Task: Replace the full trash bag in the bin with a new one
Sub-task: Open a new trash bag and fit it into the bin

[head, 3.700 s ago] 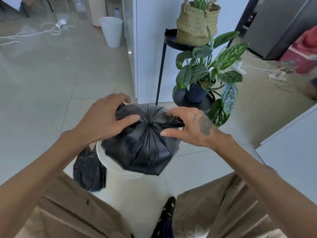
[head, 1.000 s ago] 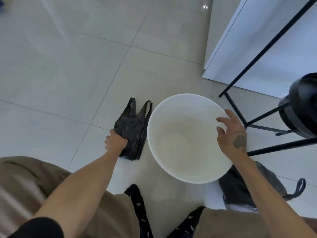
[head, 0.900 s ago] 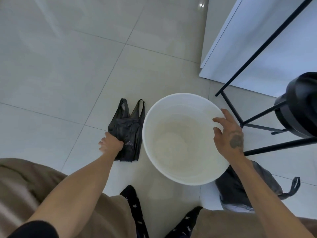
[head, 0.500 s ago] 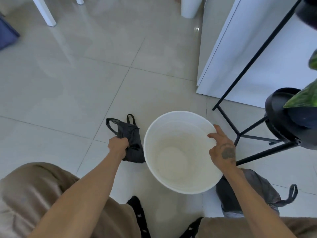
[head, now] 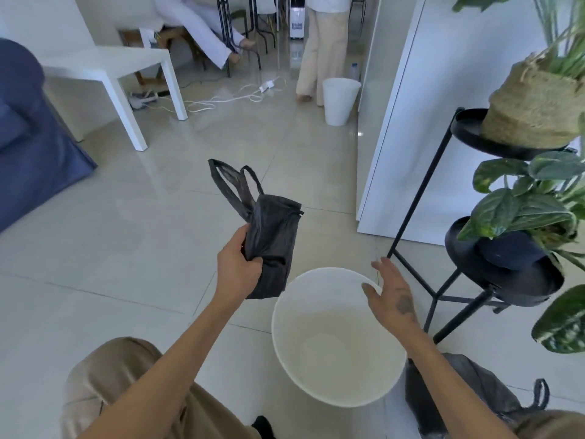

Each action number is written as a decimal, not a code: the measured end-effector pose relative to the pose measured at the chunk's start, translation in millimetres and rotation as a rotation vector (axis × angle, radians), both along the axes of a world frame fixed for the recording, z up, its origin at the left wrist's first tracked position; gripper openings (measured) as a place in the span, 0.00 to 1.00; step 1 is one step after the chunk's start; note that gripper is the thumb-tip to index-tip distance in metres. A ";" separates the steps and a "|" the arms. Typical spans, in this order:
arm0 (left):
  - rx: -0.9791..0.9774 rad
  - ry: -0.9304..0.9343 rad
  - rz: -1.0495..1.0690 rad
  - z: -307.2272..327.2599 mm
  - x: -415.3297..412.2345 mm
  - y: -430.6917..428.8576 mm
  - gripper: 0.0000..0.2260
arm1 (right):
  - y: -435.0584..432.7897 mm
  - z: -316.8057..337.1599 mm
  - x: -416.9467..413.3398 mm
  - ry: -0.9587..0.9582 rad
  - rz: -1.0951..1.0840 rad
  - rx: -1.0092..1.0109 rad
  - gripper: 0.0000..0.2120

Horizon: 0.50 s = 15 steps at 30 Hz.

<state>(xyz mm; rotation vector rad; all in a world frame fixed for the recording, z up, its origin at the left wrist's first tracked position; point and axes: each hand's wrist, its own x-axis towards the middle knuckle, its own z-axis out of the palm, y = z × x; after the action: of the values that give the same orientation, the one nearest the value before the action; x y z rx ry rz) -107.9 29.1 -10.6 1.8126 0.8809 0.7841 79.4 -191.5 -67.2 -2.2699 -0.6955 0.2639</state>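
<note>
Folded black bag (head: 270, 245) lifted off floor — left hand (head: 238, 270) gripping

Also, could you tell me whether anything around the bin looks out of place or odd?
Nothing looks spilled or damaged. The full trash bag lies on the floor beside the unlined bin, and loose white cables sprawl across the floor further back, a possible trip hazard.

Glossy pale floor tiles (head: 126, 248) spread before me. To my left a white table (head: 104, 63) stands near a blue sofa (head: 28, 147). To my right, a black plant stand (head: 411, 191) fronts a white cabinet (head: 443, 106).
</note>
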 end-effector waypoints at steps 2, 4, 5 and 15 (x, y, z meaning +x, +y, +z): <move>0.032 -0.028 -0.080 5.6 2.0 -19.3 0.31 | 17.2 43.2 -6.7 0.129 0.046 0.209 0.35; 0.042 -0.049 -0.146 4.4 3.6 -37.0 0.32 | 32.4 73.7 -9.8 0.189 0.118 0.326 0.43; 0.044 -0.061 -0.181 2.4 4.8 -45.1 0.32 | 36.9 81.5 -8.9 0.223 0.149 0.357 0.45; -0.665 -0.064 -0.374 -10.4 24.1 -67.8 0.28 | 19.3 53.4 -5.5 0.290 0.101 0.392 0.16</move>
<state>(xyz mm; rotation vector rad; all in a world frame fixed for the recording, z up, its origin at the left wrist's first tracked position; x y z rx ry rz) -83.8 -38.7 -20.9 1.2898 0.6296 0.2579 73.8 -172.2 -13.8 -1.7827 -0.6447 0.4532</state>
